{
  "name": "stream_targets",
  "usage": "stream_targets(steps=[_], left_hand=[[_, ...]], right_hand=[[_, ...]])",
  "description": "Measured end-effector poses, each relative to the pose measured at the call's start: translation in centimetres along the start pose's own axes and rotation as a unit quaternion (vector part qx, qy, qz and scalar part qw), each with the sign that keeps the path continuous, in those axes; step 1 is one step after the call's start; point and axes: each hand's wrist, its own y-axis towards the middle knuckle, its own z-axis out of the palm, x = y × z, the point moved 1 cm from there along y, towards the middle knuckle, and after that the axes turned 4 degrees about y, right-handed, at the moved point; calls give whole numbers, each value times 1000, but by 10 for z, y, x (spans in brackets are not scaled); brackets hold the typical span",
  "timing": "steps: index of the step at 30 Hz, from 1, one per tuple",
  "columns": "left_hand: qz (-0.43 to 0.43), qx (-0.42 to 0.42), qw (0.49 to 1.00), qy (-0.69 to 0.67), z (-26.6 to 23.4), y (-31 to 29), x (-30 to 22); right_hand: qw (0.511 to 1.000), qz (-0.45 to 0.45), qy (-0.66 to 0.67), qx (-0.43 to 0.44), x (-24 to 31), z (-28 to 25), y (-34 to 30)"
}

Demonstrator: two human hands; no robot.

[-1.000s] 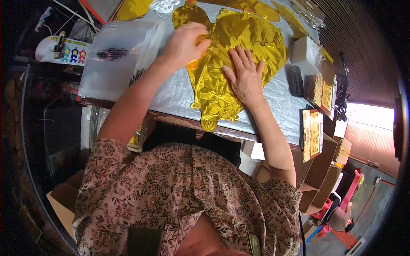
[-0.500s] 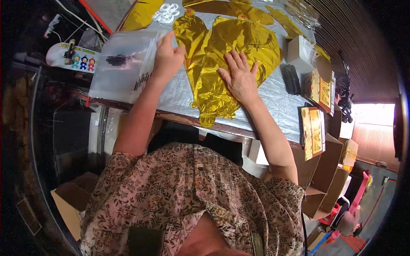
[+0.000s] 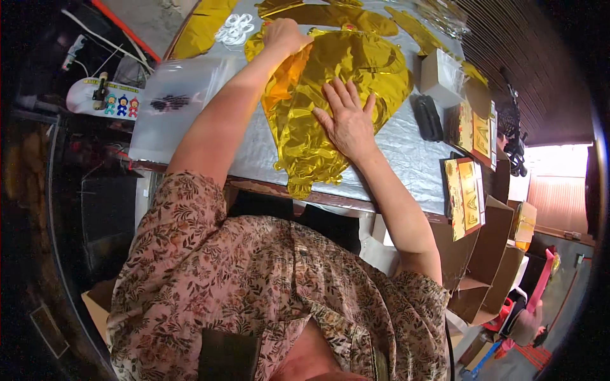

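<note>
Pinching the far edge of the crinkled gold foil balloon [image 3: 330, 95] at upper centre, the left hand [image 3: 284, 35] is now back from the clear plastic bags [image 3: 175, 105] at left, suggesting smoothing is resuming; the right hand [image 3: 348, 120] is pressing open-palmed mid-foil. Gold-printed rectangular packets [image 3: 467, 193] are lying at right, beyond a small white box [image 3: 438, 76].

A single view comes from a wide fisheye camera worn on the person's head, looking steeply down over the patterned shirt [image 3: 267, 286] and along both forearms to the table [image 3: 406, 159] ahead. It sits close, so the torso fills the lower half. Straight edges bow toward the dark circular rim, and the floor shows at right.
</note>
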Motion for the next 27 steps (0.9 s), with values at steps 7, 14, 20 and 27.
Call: stream_targets(steps=[7,14,20,27], left_hand=[[10,-15,1000,12,5,18,-2],[6,8,999,-51,27,33,28],[118,-96,988,-17,-19,-42,41],[102,-183,977,-42,-21,-139,83]], right_hand=[[1000,3,-2,6,0,0,1],[1000,-5,7,18,6,0,4],[1000,10,1,17,-3,2,-2],[1000,-3,3,10,1,-2,1]])
